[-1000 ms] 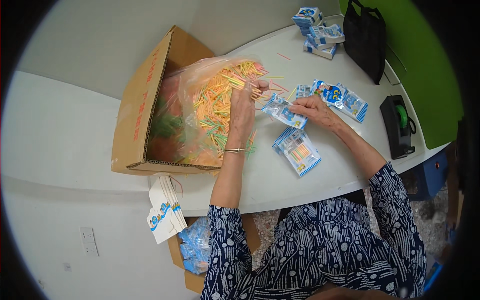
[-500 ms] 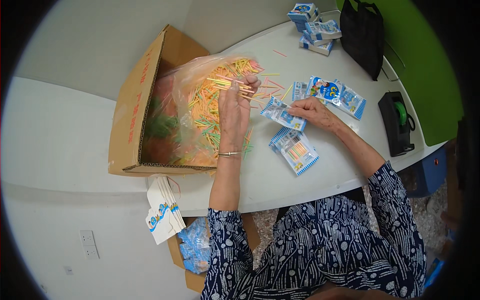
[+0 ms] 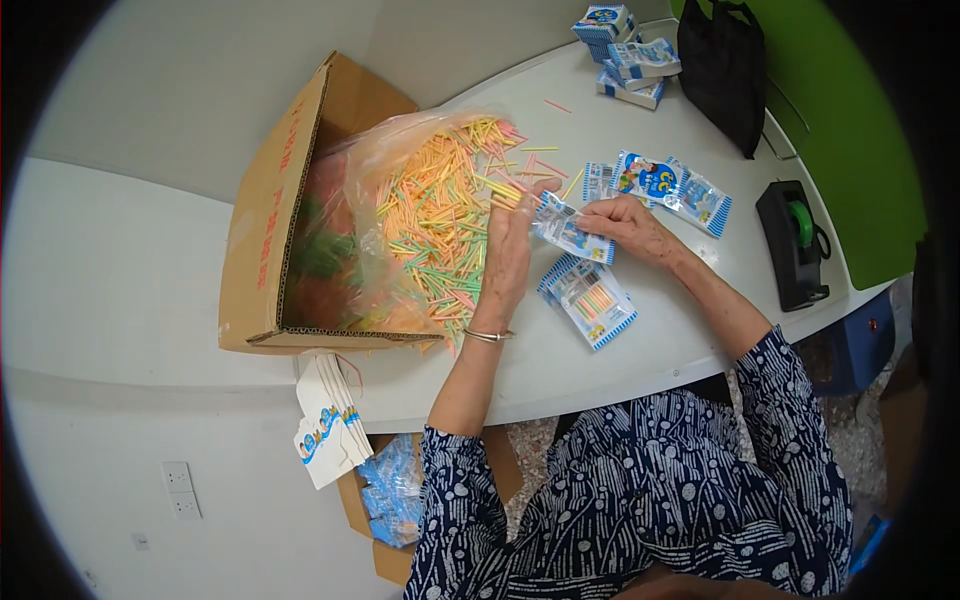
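Note:
My left hand (image 3: 508, 250) is closed around a small bundle of thin pastel sticks (image 3: 497, 188), their yellow and pink ends pointing up and left. My right hand (image 3: 632, 228) pinches a blue-and-white plastic packet (image 3: 572, 236) by its right side. The packet's left end meets the fingers of my left hand; whether any stick is inside it I cannot tell. Left of my hands, a heap of orange, yellow, green and pink sticks (image 3: 430, 180) spills from a clear plastic bag (image 3: 370, 150) in a tipped cardboard box (image 3: 268, 220). Just below my right hand lies a packet with sticks in it (image 3: 597, 305).
More packets (image 3: 655, 180) lie beyond my right hand, near loose sticks. Small blue-and-white boxes (image 3: 632, 75) are stacked at the back beside a black bag (image 3: 722, 80). A tape dispenser (image 3: 790, 245) stands right. Flat cartons (image 3: 330, 430) overhang the front edge, above a box of blue packets (image 3: 395, 490).
My left hand has moved right with the sticks, from over the heap to the packet's left end. My right hand and the packet have barely moved.

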